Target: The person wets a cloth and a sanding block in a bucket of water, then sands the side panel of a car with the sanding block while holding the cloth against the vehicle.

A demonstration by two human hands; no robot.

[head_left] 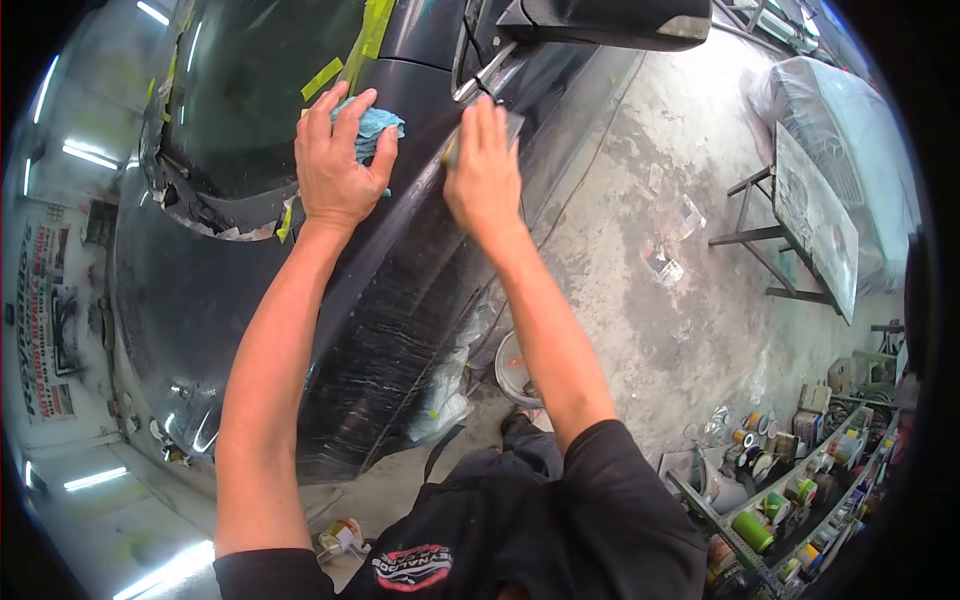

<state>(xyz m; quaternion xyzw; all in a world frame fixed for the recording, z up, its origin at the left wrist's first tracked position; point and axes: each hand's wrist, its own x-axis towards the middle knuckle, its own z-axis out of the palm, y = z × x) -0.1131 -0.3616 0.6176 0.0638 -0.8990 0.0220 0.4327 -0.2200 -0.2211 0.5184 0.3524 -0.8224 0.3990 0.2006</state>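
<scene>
Read "AUTO BODY REPAIR" on wall banner (50, 325); also spotted star badge (833, 150) on plastic-wrapped car (880, 205), partly blocked by one tilted panel (818, 225). Counted one blue cloth (378, 124), loosely held under left hand (340, 178), and one flat pad (514, 129), mostly hidden, under narrow, blurred grip of right hand (485, 178), both against dark car (225, 265) near one mirror (625, 20). Noted one bucket (514, 370) on floor (615, 320), shelf (722, 527) crowded with cans (752, 532).

Open room lies over the concrete floor (610, 300) right of the right hand (485, 172), while the side mirror (625, 22) juts out ahead and the left hand (342, 168) bounds its left.
</scene>
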